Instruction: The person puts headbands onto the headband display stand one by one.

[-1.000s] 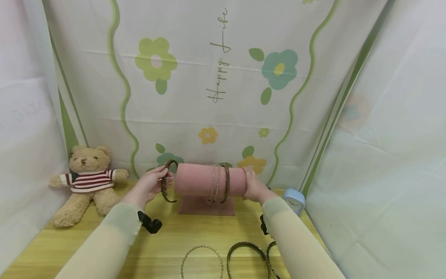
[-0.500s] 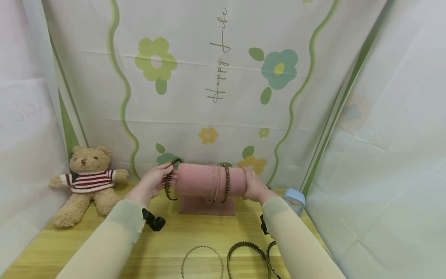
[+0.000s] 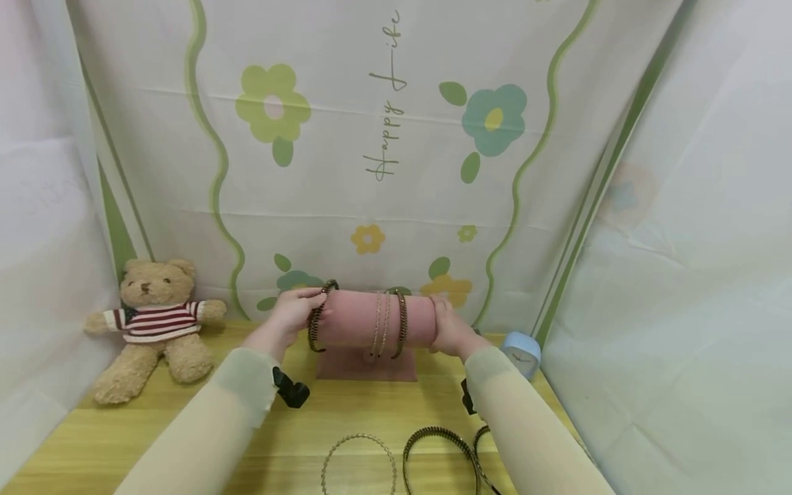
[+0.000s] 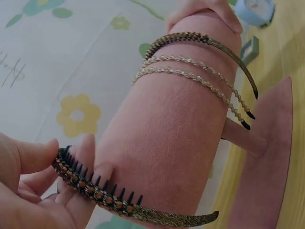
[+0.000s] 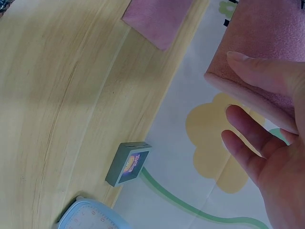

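Note:
My left hand [image 3: 289,317] pinches a dark beaded headband [image 4: 90,191] with comb teeth. In the left wrist view it lies across the near end of a pink plush headband stand [image 4: 162,124], teeth facing the roll. Two thin pale beaded headbands [image 4: 183,71] and a thicker bronze one [image 4: 176,39] sit farther along the roll. At the roll's right end, my right hand [image 3: 453,331] holds on, with the thumb [image 5: 259,71] against the plush and two fingers visible beyond its rim.
A thin beaded headband [image 3: 359,436] and a dark toothed headband [image 3: 436,432] lie near the front, another [image 3: 481,434] partly behind my right sleeve. A teddy bear [image 3: 157,309] sits left; a blue clock [image 3: 521,354] and small green box [image 5: 128,163] stand right.
My left hand has moved right with the dark headband, from beside the roll's left end to over it. The right hand keeps its place on the roll.

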A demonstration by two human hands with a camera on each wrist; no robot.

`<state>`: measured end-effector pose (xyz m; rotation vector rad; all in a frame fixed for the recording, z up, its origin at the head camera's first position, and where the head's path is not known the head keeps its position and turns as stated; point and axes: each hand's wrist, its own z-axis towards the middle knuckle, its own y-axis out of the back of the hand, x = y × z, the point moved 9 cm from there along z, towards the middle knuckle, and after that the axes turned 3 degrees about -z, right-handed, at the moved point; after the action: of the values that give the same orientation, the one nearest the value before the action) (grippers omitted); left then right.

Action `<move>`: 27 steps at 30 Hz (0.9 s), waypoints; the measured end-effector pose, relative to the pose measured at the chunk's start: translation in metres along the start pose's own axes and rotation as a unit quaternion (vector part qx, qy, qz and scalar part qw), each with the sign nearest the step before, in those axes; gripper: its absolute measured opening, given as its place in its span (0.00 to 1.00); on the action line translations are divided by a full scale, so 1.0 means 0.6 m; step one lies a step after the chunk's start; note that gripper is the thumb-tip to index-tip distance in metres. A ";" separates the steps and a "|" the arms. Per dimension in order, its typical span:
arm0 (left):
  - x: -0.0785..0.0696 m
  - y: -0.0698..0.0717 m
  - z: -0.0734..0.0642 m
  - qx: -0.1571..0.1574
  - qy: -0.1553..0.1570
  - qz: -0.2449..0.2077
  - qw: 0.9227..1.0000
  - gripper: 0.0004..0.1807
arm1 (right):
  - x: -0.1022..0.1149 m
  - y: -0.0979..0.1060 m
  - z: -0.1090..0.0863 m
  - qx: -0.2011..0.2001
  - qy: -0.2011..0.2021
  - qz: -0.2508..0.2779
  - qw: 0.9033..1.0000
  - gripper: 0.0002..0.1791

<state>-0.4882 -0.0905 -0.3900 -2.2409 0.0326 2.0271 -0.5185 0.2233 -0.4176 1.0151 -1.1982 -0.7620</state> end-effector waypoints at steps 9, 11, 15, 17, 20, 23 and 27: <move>-0.030 0.003 0.008 -0.118 -0.063 0.223 0.966 0.15 | 0.001 -0.001 0.004 0.000 -0.001 -0.008 1.000 0.68; -0.031 0.003 0.009 -0.127 -0.069 0.241 0.960 0.14 | 0.000 -0.002 0.004 -0.001 0.000 -0.009 1.000 0.68; -0.031 0.002 0.007 -0.133 -0.075 0.255 0.955 0.11 | 0.000 -0.001 0.005 -0.001 0.000 -0.009 1.000 0.69; -0.032 0.001 0.005 -0.135 -0.079 0.263 0.952 0.10 | 0.002 0.000 0.004 -0.002 0.002 -0.006 1.000 0.68; -0.034 0.000 0.004 -0.136 -0.083 0.274 0.948 0.10 | 0.003 0.001 0.004 -0.005 0.003 -0.007 1.000 0.68; -0.035 0.000 0.003 -0.129 -0.084 0.288 0.945 0.11 | 0.003 0.000 0.005 -0.002 0.001 -0.010 1.000 0.68; -0.037 0.000 0.004 -0.100 -0.092 0.311 0.941 0.14 | -0.001 0.000 0.004 -0.004 -0.005 -0.008 1.000 0.69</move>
<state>-0.4929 -0.0915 -0.3684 -2.3528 0.6188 2.6473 -0.5212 0.2233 -0.4177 1.0171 -1.1954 -0.7852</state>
